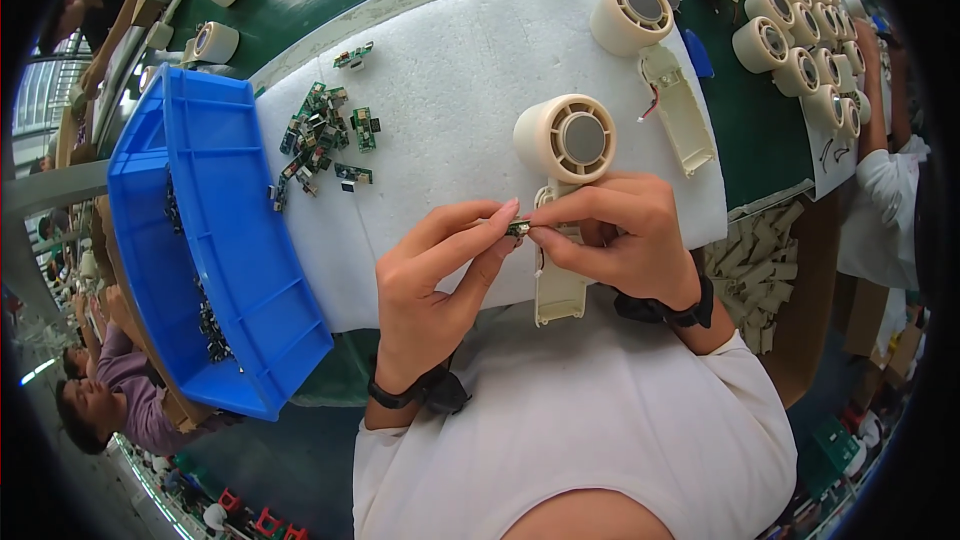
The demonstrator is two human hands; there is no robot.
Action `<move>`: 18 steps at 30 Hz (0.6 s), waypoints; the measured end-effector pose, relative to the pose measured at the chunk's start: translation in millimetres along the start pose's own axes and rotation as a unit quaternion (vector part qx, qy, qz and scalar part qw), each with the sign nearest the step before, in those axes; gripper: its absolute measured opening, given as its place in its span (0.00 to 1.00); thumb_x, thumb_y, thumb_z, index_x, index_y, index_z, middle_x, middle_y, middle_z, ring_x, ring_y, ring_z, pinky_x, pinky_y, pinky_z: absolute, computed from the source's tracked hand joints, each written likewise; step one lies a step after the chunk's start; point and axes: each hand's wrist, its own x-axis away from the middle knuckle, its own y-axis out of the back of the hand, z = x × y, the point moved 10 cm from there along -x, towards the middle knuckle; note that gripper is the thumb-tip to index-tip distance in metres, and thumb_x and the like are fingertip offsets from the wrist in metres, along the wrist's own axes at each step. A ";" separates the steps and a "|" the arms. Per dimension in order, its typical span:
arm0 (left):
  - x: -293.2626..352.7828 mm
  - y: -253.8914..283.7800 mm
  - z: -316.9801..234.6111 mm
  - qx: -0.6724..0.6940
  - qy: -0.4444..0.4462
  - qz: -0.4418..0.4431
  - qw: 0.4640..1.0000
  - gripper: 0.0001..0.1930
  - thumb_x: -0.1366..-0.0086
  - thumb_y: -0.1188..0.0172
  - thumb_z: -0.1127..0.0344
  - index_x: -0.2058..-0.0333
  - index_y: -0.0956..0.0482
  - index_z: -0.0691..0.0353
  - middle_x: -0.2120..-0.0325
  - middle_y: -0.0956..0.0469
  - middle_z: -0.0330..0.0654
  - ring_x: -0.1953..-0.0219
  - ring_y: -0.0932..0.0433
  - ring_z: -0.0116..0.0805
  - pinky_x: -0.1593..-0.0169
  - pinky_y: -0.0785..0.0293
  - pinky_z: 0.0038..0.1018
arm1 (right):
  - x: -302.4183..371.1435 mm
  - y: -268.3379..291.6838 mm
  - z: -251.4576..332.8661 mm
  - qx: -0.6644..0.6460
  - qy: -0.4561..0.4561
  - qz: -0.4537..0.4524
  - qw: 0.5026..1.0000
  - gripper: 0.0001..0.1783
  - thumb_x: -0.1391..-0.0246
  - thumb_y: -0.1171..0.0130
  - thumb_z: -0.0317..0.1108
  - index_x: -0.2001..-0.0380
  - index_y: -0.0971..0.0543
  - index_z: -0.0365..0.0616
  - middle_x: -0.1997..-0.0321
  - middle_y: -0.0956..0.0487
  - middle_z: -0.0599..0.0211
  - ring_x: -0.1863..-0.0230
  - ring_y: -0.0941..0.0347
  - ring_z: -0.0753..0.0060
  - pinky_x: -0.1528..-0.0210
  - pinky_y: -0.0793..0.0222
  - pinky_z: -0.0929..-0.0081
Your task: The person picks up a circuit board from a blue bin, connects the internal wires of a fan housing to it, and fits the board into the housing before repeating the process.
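Note:
My left hand (435,270) and my right hand (615,235) meet at their fingertips, both pinching one small green circuit board (518,229). Just beyond and under my right hand lies a cream handheld fan shell (566,140), round head up and its open handle (558,292) running down under my fingers. A second cream fan shell (634,15) with a loose handle half (680,110) and thin wires lies farther back on the white foam mat (450,90).
A pile of several small green circuit boards (322,135) sits on the mat's left part. A blue plastic bin (215,240) stands at the left. Rows of cream fan heads (805,40) fill the far right, beside another person's sleeve (885,190). Cream handle parts (755,260) fill a box at right.

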 end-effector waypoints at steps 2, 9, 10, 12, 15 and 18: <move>1.1 -0.5 3.4 0.021 0.010 0.006 1.000 0.18 0.38 0.37 0.87 0.49 0.16 0.68 0.56 0.18 0.49 0.56 0.16 0.35 0.53 0.18 0.27 | 0.6 1.1 0.6 -0.006 0.002 -0.001 1.000 0.10 0.55 0.25 0.24 0.66 0.12 0.45 0.79 0.21 0.73 0.87 0.35 0.86 0.84 0.48 0.82; 1.8 -6.0 21.4 0.164 0.023 0.062 0.984 0.21 0.40 0.34 0.84 0.49 0.14 0.61 0.62 0.16 0.44 0.61 0.15 0.33 0.58 0.20 0.26 | 4.4 -2.1 -7.0 -0.065 -0.024 0.047 0.996 0.12 0.53 0.23 0.27 0.64 0.12 0.49 0.84 0.28 0.76 0.84 0.39 0.84 0.79 0.46 0.78; 1.8 -6.3 19.8 0.158 0.015 0.071 0.985 0.21 0.40 0.35 0.86 0.49 0.14 0.63 0.62 0.16 0.46 0.61 0.16 0.33 0.58 0.20 0.26 | 4.6 -1.4 -7.5 -0.066 -0.025 0.048 0.996 0.12 0.53 0.23 0.27 0.64 0.12 0.49 0.84 0.28 0.76 0.84 0.39 0.84 0.79 0.46 0.78; 3.0 -8.2 16.7 0.148 0.000 0.089 0.985 0.21 0.41 0.37 0.90 0.50 0.15 0.69 0.61 0.18 0.49 0.62 0.17 0.33 0.57 0.19 0.26 | 6.4 -2.7 -9.2 -0.062 -0.040 0.066 0.995 0.12 0.55 0.22 0.26 0.65 0.12 0.47 0.79 0.22 0.76 0.82 0.36 0.84 0.79 0.45 0.79; 3.3 -6.4 13.0 0.126 -0.016 0.084 0.988 0.20 0.41 0.36 0.89 0.50 0.15 0.68 0.62 0.18 0.48 0.63 0.17 0.33 0.59 0.20 0.25 | 8.5 -6.8 -11.9 -0.061 -0.046 0.081 0.994 0.13 0.56 0.22 0.25 0.65 0.12 0.47 0.75 0.18 0.75 0.81 0.33 0.83 0.78 0.43 0.80; 4.1 -6.6 12.5 0.112 -0.027 0.081 0.990 0.20 0.42 0.35 0.89 0.51 0.14 0.68 0.64 0.17 0.48 0.64 0.18 0.32 0.60 0.22 0.24 | 7.7 -9.0 -12.6 -0.060 -0.039 0.092 0.993 0.13 0.56 0.22 0.25 0.64 0.12 0.47 0.74 0.17 0.75 0.80 0.33 0.82 0.77 0.42 0.79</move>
